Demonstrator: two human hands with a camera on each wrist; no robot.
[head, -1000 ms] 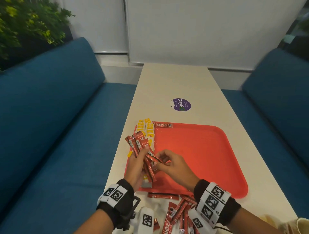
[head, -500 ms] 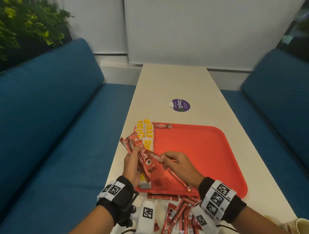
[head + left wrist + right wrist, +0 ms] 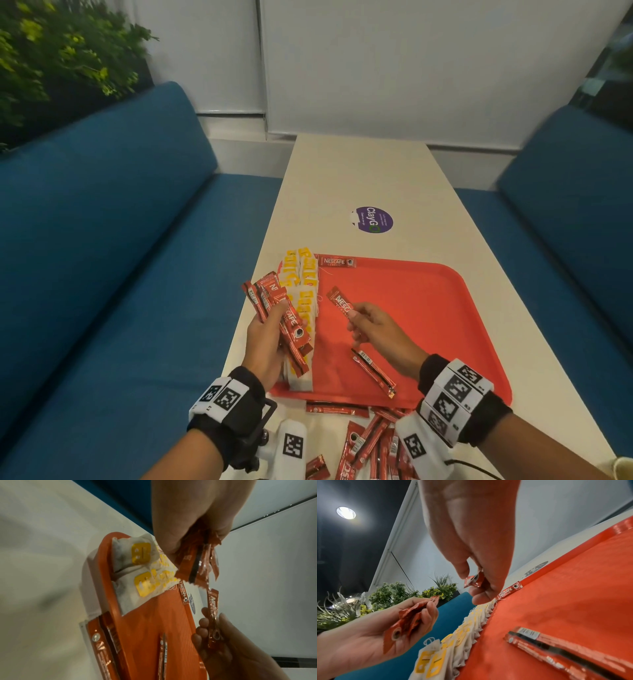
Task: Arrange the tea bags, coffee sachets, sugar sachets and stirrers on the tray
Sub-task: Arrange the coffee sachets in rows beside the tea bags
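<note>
- My right hand (image 3: 376, 325) pinches one slim red foil coffee sachet (image 3: 340, 303) by its end over the flat red plastic tray (image 3: 428, 308).
- My left hand's fingers (image 3: 426, 616) clasp a fanned bunch of red sachets (image 3: 274, 308), just left of the white-and-yellow tea bags (image 3: 303, 284).
- Coffee step, I judge; next, lay this sachet beside the one (image 3: 337, 262) beyond my fingertips.

A long pale table (image 3: 359, 178) runs away from the person between two blue benches. A red tray (image 3: 445, 325) lies on it beneath both hands, and a round purple sticker (image 3: 373, 219) sits on the tabletop beyond the tray, well past the fingertips. Near the wrists, on the table's near end, loose red coffee sachets (image 3: 363, 442) lie scattered just beside the tray's near rim.
</note>
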